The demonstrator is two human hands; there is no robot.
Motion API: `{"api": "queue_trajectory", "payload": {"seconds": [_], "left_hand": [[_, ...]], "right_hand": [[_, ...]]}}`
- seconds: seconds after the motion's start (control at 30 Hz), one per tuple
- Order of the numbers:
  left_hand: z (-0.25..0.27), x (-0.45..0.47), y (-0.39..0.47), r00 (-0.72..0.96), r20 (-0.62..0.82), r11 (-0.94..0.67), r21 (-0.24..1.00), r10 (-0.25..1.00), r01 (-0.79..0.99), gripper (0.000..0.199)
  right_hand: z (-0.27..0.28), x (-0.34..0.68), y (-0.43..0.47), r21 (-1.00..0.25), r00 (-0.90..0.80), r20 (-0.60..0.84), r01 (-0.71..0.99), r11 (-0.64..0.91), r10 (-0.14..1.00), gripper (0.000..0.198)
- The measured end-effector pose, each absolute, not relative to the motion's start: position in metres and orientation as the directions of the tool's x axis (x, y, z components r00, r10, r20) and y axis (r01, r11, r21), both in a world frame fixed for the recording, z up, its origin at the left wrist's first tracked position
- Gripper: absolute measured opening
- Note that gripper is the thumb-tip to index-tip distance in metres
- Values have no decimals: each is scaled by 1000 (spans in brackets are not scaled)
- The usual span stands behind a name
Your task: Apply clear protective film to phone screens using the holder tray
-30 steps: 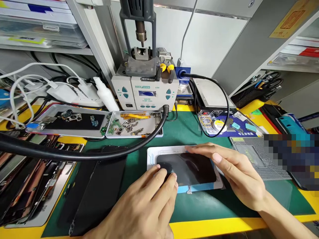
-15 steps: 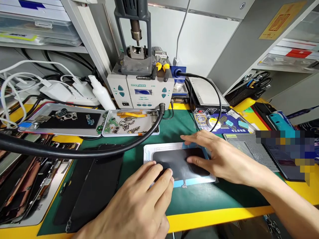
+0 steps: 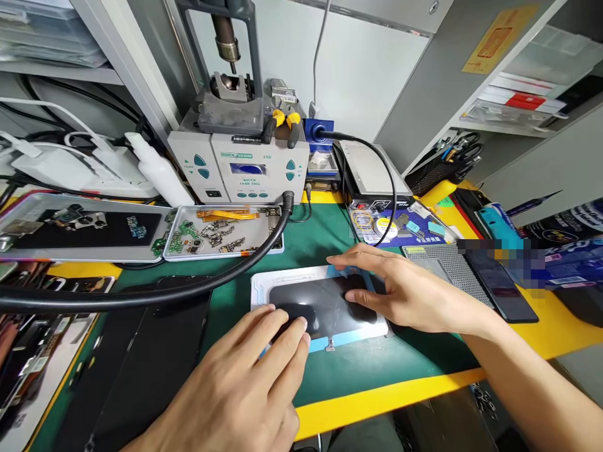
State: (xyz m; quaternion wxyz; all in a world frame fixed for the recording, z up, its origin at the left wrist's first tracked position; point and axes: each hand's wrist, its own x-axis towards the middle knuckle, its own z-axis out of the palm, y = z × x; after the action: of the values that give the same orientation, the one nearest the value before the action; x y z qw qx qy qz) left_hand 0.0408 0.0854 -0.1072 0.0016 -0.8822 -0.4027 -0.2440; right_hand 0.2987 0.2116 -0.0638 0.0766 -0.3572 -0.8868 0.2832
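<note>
A black phone screen (image 3: 325,304) lies on a white pad (image 3: 261,282) with pale blue markings, set on the green work mat. A small flex connector (image 3: 330,344) sticks out from its near long edge. My left hand (image 3: 245,376) reaches over the screen's left end, fingers bent together with their tips on it; its thumb is hidden. At the right end, my right hand (image 3: 405,292) is spread, its thumb lying on the screen and its fingers stretched over the far edge. Light reflects off the screen between the hands.
Behind stands a hot air station (image 3: 249,166), whose thick black hose (image 3: 188,292) crosses the mat on the left. Trays of boards (image 3: 221,232) and dark phone panels (image 3: 155,358) lie leftward. A perforated metal plate (image 3: 447,273) and a phone (image 3: 504,289) are at right.
The camera view has turned to the right, so everything sits further left. Both hands keep nearly the same position on the screen, and the glare on it has shifted.
</note>
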Motion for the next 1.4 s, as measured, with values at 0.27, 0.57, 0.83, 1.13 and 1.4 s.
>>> {"api": "queue_trajectory", "payload": {"seconds": [0.27,0.57,0.83,1.13,1.4], "left_hand": [[-109,42,87,534,468,-682,238,704,691,33],[-105,45,87,503,466,-657,263,728,707,35],[-106,42,94,550,540,-743,240,637,625,34],[-104,38,95,510,621,-777,281,595,564,36],[-97,25,101,363,767,-756,231,529,612,36]], "right_hand": [[-59,316,203,-600,-441,-43,729,330,896,29],[-74,326,173,-822,-290,-334,555,-126,897,36],[-86,320,169,-862,-252,-376,447,-237,892,34],[-90,313,151,-956,-153,-166,266,-121,974,39],[-89,381,102,-997,430,-65,-62,-43,900,42]]}}
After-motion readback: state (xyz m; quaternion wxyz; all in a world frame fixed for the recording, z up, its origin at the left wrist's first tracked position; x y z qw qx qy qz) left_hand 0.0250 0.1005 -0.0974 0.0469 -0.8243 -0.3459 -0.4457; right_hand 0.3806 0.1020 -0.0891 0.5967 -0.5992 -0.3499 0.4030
